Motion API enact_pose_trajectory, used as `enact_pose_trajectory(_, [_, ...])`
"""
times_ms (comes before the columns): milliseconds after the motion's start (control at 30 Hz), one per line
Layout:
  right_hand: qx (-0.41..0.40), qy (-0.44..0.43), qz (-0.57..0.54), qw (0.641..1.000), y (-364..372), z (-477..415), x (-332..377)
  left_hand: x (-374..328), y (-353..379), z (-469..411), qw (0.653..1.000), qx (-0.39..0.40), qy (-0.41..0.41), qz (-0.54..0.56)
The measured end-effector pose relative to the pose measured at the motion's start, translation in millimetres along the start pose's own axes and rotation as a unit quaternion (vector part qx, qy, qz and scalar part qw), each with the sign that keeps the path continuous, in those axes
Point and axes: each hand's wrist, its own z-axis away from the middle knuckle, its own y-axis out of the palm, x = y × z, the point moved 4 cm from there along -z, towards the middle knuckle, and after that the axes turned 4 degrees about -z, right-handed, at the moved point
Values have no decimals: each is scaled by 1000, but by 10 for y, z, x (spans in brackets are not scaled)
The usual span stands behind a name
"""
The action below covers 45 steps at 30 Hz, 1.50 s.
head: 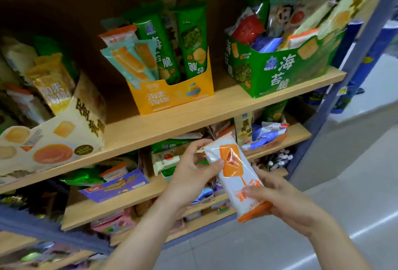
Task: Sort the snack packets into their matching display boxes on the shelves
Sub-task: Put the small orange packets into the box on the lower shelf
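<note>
A white and orange packet is held near the shelves: the left hand pinches its upper end, the right hand grips its lower end. Farther up, a yellow box stands left of a green box on one shelf

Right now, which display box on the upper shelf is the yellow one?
The middle box, holding tall green packets; the cream box sits left of it, the green box right.
</note>
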Motion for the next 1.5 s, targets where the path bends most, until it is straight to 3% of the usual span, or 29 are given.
enact_pose_trajectory(167, [-24, -11, 64, 998, -182, -165, -41, 49, 108, -197, 998, 45, 42, -34])
enact_pose_trajectory(267, [-105, -18, 16, 994, -394, -246, -99, 231, 80, -485, 999, 1, 31, -33])
enact_pose_trajectory(333, [-155, -11, -43, 987, -539, -261, -186, 437, 107, -761, 989, -14, 32, -140])
enact_pose_trajectory(400, [-196, -13, -78, 977, -668, -261, -263, 669, 257, -1034, 941, 41, 45, -333])
enact_pose_trajectory(467, [-226, -18, -88, 970, -790, -257, -322, 866, 474, -1285, 852, 102, 82, -507])
enact_pose_trajectory(533, [-243, -23, -84, 966, -899, -245, -353, 998, 647, -1463, 785, 133, 99, -597])
enact_pose_trajectory(633, [-240, -27, -65, 968, -1063, -242, -354, 1107, 768, -1646, 735, 141, 80, -658])
enact_pose_trajectory(700, [-238, -33, -69, 968, -1195, -245, -337, 1130, 808, -1687, 720, 123, 77, -679])
enact_pose_trajectory(867, [-212, -32, -78, 974, -1564, -291, -272, 1121, 859, -1482, 716, 59, 83, -691])
enact_pose_trajectory(1167, [-185, -41, -96, 977, -1960, -487, -345, 1171, 944, -1064, 745, 9, 18, -666])
enact_pose_trajectory(1367, [-221, -42, -59, 973, -2177, -689, -377, 865, 1375, -1103, 783, -63, 157, -599])
enact_pose_trajectory(1500, [-232, -70, 22, 970, -2319, -726, -306, 769, 1736, -1471, 785, -23, 120, -607])
